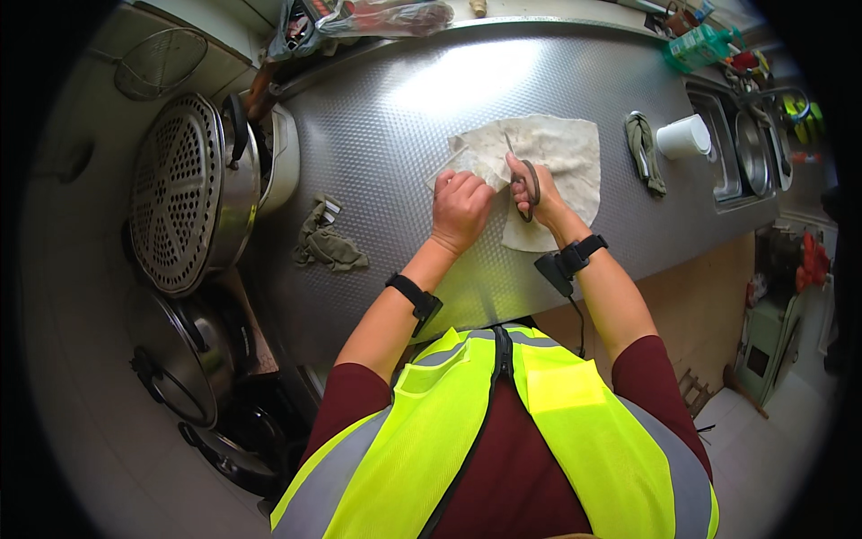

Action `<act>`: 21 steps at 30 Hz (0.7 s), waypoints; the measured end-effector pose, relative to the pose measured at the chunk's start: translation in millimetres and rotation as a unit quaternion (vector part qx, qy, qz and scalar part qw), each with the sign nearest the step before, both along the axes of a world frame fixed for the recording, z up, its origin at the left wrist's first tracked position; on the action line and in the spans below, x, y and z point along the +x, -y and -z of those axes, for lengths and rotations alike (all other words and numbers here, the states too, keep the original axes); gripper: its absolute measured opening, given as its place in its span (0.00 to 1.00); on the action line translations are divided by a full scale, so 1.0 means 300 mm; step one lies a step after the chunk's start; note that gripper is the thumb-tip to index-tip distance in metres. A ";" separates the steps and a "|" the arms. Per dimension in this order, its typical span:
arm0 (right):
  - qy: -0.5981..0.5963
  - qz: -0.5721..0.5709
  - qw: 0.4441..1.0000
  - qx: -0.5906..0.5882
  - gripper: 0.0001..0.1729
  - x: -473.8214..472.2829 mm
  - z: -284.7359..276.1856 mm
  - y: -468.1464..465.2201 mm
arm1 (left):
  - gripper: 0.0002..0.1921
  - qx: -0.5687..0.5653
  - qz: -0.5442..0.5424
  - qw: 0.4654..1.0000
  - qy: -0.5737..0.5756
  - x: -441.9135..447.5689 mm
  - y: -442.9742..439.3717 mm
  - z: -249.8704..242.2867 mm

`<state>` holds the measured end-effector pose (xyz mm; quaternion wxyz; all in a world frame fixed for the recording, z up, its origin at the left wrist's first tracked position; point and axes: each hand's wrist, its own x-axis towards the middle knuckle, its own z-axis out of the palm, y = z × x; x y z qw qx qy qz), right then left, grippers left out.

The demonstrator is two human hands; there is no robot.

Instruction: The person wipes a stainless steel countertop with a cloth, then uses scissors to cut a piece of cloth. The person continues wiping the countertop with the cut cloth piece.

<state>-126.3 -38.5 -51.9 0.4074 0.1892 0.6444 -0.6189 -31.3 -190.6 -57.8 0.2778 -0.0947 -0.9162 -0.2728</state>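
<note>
A stained off-white cloth [566,151] lies spread on the metal counter, with its left part folded and bunched. My left hand [463,205] has its fingers curled over that bunched part and grips it. In my right hand [542,192] is a pair of scissors [532,182] with dark handles. My fingers are around the handle loops, and the narrow blade points away from me above the cloth. How far the blades are apart I cannot tell. Both wrists wear black straps, and a cable hangs from the right one.
Crumpled olive fabric [328,236] lies at left; another olive piece [645,155] and a white plastic cup [683,137] are at right, beside the metal sink [715,145]. A large steamer pot [232,195] stands left of the embossed metal counter [377,148]. A green bottle [697,48] sits at the back right.
</note>
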 end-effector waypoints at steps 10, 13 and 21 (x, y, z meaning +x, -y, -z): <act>-0.023 -0.038 0.999 -0.004 0.30 -0.040 -0.009 0.016 | 0.07 0.019 0.005 1.000 -0.010 0.016 0.015 -0.015; -0.038 -0.027 0.999 -0.002 0.29 -0.038 -0.010 0.026 | 0.07 0.025 0.002 1.000 -0.009 0.021 0.016 -0.018; -0.028 -0.028 0.999 0.001 0.28 -0.077 0.003 0.038 | 0.06 0.020 0.004 1.000 -0.004 0.044 0.012 -0.025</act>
